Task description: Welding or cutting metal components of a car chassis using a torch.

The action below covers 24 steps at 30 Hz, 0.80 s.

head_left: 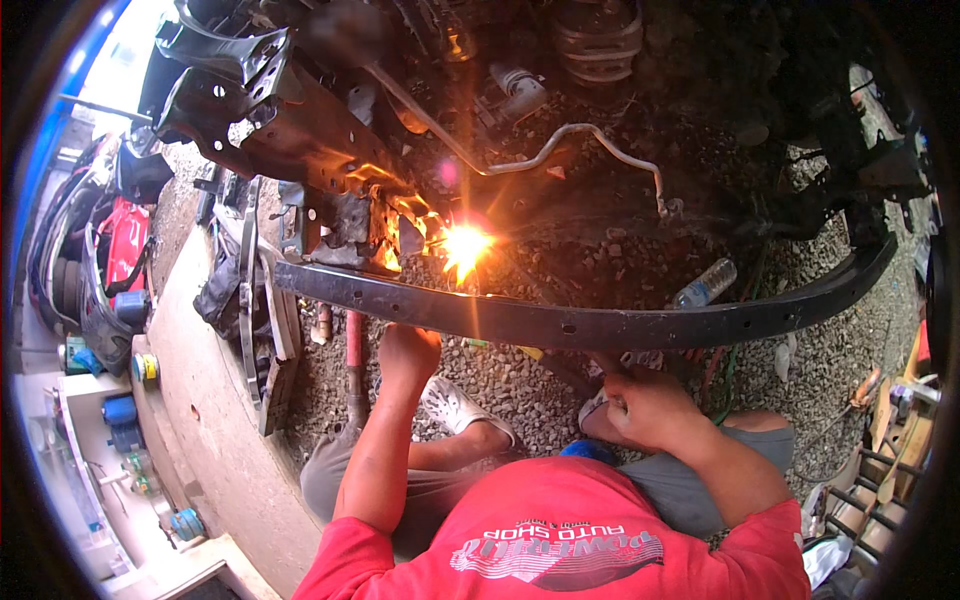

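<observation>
A bright flame [465, 245] with sparks glares beside the glowing end of a torn metal frame rail [385, 215], at the front of a stripped vehicle. A long, curved black bumper bar [540, 322] runs across, nearer to me. My left hand [408, 355] is closed just under the bar's left part; its fingertips and whatever they hold are hidden. Right of centre, my right hand [648, 405] is closed around the dark shaft of what looks like a cutting torch [606, 364]. The bar and glare hide the torch's far end.
Gravel [530, 400] covers the ground between my legs. A plastic bottle [706, 284] lies behind the bar, near thin red and green hoses. A bent metal pipe [570, 130] crosses above the flame. Removed car parts [235, 270] and a red-handled tool [355, 350] stand left.
</observation>
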Available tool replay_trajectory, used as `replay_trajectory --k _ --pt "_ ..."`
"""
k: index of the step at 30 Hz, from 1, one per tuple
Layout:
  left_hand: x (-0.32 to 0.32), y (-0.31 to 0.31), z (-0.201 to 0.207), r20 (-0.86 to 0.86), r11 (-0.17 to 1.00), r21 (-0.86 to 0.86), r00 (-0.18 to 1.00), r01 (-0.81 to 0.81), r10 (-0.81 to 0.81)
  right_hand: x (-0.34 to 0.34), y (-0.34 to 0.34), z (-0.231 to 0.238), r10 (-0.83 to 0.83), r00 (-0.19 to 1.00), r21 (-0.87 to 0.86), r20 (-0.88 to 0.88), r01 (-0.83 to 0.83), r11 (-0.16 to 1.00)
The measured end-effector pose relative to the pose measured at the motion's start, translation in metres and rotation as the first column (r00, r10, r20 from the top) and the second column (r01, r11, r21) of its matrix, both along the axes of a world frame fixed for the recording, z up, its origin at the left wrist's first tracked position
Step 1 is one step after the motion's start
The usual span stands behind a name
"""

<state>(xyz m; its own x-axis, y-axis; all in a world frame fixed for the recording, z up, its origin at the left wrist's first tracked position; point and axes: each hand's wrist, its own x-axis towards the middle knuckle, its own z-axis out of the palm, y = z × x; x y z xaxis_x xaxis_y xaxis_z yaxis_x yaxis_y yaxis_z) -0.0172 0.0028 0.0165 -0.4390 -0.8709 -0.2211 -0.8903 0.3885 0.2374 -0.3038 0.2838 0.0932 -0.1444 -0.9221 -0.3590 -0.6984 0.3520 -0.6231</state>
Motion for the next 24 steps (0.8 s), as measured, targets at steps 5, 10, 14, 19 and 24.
replay_trajectory --k 5,10,14,19,24 --pt "0.002 -0.002 -0.01 -0.025 1.0 -0.012 0.999 0.027 -0.027 -0.002 0.003 -0.002 0.035 0.999 -0.009 -0.018 -0.035 0.999" --pt "0.019 -0.008 -0.035 -0.121 0.989 -0.132 0.989 0.063 -0.079 -0.001 -0.003 0.001 0.035 0.999 -0.01 0.001 -0.035 0.999" --pt "0.003 -0.003 -0.025 -0.077 0.998 -0.041 0.996 0.043 -0.046 -0.004 0.001 0.001 0.002 1.0 0.055 0.007 -0.002 0.998" --pt "0.035 -0.013 -0.058 -0.091 0.961 -0.232 0.981 0.149 -0.174 0.0 0.002 -0.003 0.034 0.999 -0.018 -0.034 -0.035 0.999" --pt "0.013 -0.007 -0.038 0.068 0.994 -0.049 0.993 0.096 -0.093 -0.001 0.004 -0.009 0.023 0.999 -0.019 -0.035 -0.024 1.0"
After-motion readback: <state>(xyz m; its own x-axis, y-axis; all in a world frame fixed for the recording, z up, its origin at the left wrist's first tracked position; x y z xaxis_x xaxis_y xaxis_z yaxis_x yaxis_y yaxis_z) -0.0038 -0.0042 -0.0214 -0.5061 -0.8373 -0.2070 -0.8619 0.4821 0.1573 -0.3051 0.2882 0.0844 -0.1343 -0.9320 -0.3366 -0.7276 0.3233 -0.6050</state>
